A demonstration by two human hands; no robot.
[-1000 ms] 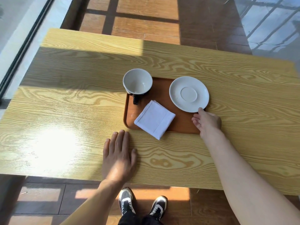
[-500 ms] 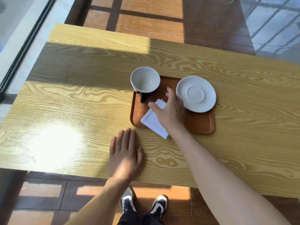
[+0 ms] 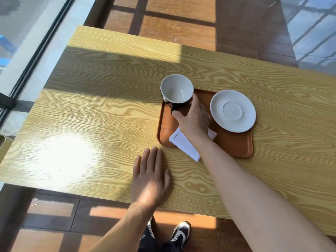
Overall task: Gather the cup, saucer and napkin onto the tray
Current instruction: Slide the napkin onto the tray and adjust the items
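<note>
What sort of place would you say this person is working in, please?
Probably a café or dining area: a wood-grain table beside a large window, a tiled floor, and a serving tray with a cup and saucer.

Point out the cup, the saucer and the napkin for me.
cup [image 3: 176, 88]: head view, on its white inside.
saucer [image 3: 232, 110]: head view, on its centre well.
napkin [image 3: 183, 143]: head view, on the white fold left of the forearm.

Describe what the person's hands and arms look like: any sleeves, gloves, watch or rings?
Both hands are bare: the left hand and right hand show no gloves or rings. Both forearms are uncovered as far as the frame shows, with no sleeves, watch or bracelet in view.
</note>
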